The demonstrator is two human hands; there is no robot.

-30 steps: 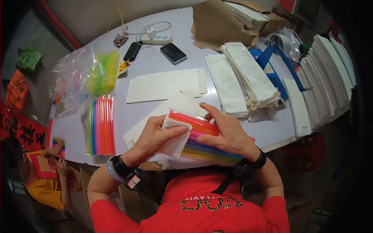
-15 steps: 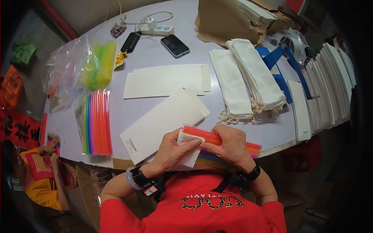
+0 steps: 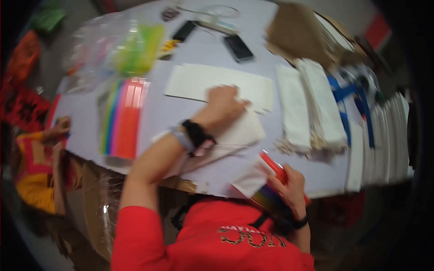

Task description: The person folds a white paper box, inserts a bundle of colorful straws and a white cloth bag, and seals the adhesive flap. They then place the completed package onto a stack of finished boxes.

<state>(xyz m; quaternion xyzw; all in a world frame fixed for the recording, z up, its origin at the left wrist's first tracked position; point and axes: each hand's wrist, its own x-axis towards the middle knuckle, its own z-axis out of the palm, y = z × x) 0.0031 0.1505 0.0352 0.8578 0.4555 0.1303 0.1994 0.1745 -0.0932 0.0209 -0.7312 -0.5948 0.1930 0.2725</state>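
The left hand reaches out across the pale table, knuckles up, fingers curled down onto the near edge of a flat white card sheet that lies just beyond the fingertips. Motion blur hides whether the fingers pinch the sheet or only press on it. Under the heel of this hand and the black wristband lies a second white sheet, spreading out to the right of the fingers and back toward the person.

The right hand is drawn in close to the body at the table's near edge, fingers wrapped shut around a pack of rainbow-coloured strips. The pack's red end sticks up past the fingertips, and its striped end runs down below the palm toward the red shirt. A white envelope or card sits against the pack just left of these fingers, touching it; whether the thumb also pins it I cannot tell.

Left of the left hand, well apart from its fingers, a fan of rainbow strips lies flat on the table, with a clear plastic bag of green and yellow items beyond it. Ahead of the left fingertips, farther across the table, lie two dark phones. To the right of both hands stand stacks of folded cream cloth bags, then blue straps and a row of white cards. At the far left edge another person's hand is visible.
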